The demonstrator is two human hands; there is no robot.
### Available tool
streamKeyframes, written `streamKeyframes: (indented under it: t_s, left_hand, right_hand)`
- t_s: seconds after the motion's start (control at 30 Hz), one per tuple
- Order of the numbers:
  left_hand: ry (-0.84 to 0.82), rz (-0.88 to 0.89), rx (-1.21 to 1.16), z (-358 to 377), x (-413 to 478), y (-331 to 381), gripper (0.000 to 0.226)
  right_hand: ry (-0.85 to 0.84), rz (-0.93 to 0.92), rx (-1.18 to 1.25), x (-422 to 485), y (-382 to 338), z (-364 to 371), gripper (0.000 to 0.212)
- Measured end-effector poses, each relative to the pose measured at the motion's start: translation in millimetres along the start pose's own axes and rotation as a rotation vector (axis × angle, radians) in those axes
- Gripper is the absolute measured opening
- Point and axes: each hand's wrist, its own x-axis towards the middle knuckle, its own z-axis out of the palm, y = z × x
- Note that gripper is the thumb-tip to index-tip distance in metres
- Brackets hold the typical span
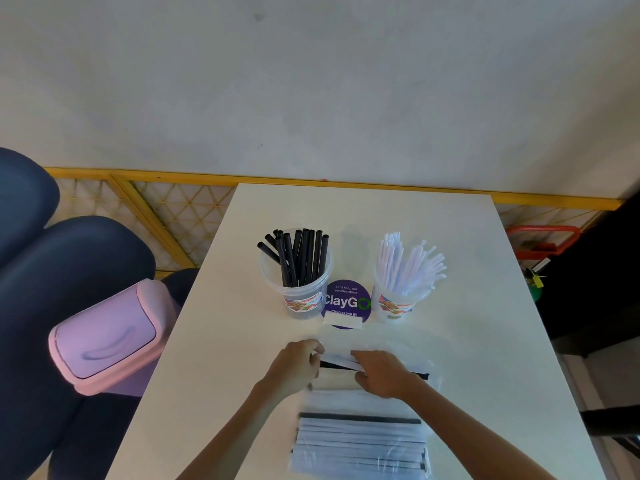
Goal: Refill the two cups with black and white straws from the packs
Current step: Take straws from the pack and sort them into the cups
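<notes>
Two hands: left hand [298,367] pinches the pack [337,381] end, right hand [384,374] grips its middle.
Black straw [334,365]: pull it out slowly, straight.

Cups: you have two: black-straw cup [301,296], white-straw cup [394,304].
Packs: two: far pack [337,381], near pack [360,441].
Pink bin [104,337]: one.
</notes>
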Motion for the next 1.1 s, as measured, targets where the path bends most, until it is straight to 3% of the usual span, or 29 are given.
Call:
streamKeyframes:
  t_s: [0.17,0.5,0.87,1.0,1.1]
  left_hand:
    - [0.035,0.023,0.079,-5,-2,6,0.028]
    - [0.097,0.058,0.114,-26,-7,13,0.022]
    - [0.303,0.164,-0.161,-53,-12,33,0.018]
    - [0.455,0.216,-0.259,-53,-20,34,0.016]
    - [0.554,0.22,-0.357,-53,-21,33,0.017]
  right_hand:
    - [-0.062,0.011,0.102,-2,-3,-7,0.028]
    - [-0.03,-0.005,0.042,-9,-10,-25,0.029]
    - [0.033,-0.043,0.326,-20,-19,-58,0.006]
    - [-0.013,0.029,0.59,-27,-28,-69,0.02]
    - [-0.095,0.071,0.795,-33,-30,-80,0.015]
